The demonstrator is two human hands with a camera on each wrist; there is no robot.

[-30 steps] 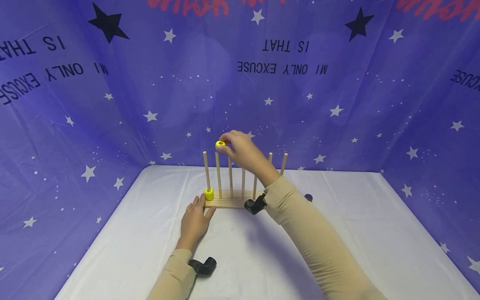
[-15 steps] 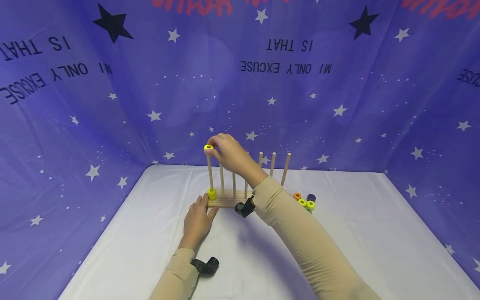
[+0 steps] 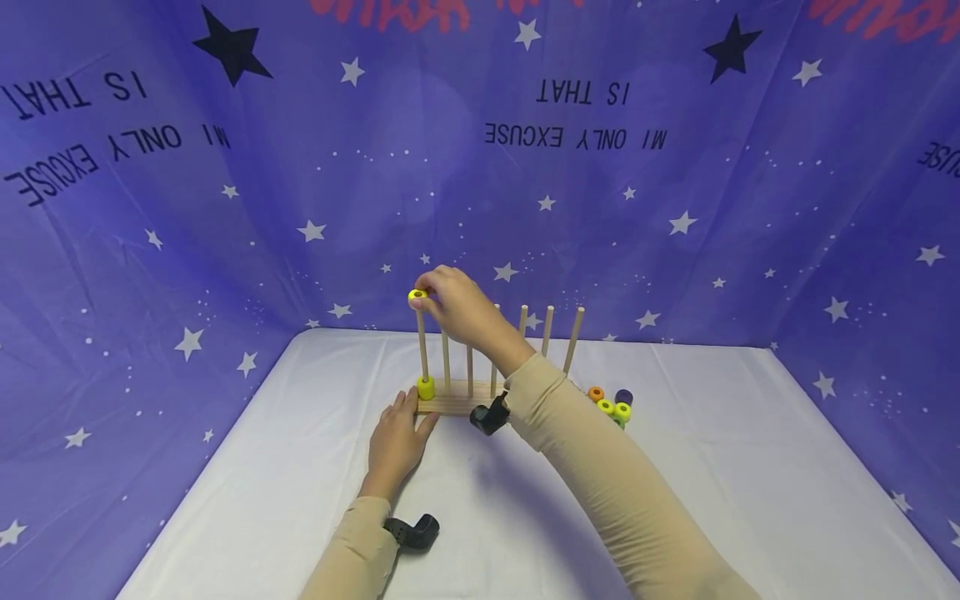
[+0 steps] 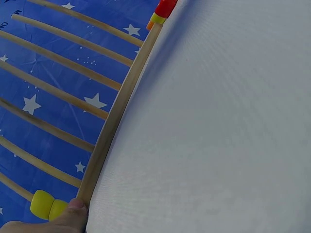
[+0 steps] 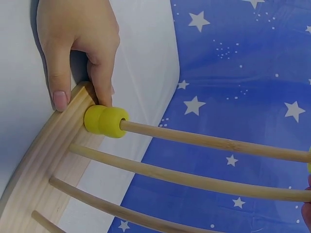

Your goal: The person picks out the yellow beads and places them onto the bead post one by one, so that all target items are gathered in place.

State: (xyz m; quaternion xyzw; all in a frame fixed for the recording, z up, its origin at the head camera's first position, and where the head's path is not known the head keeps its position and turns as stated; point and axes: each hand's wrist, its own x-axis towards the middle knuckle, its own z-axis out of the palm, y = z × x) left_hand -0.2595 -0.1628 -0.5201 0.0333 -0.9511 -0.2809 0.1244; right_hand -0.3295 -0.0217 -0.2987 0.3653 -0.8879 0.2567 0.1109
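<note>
A wooden stand (image 3: 453,406) bears a row of several upright pegs. Two yellow beads (image 5: 104,120) sit stacked at the bottom of the leftmost peg (image 3: 423,350). My right hand (image 3: 465,310) pinches another yellow bead (image 3: 417,295) between thumb and fingers at this peg's top; whether the peg has entered its hole is hidden. My left hand (image 3: 393,446) holds the stand's left end, the thumb (image 5: 60,99) on the front edge and a finger beside the stacked beads. In the right wrist view, only fingertips of my right hand show at the right edge.
Right of the stand, loose beads lie on the white cloth (image 3: 705,492): an orange bead (image 3: 596,393), a dark blue bead (image 3: 623,397), yellow beads (image 3: 622,411) and a partly hidden green one. A red bead (image 4: 166,7) shows in the left wrist view. Purple star-printed curtains (image 3: 585,225) surround the table.
My right hand has carried the yellow bead left, from above the second peg to the top of the leftmost peg. Over the last half second it barely moved. My left hand stays at the stand's end.
</note>
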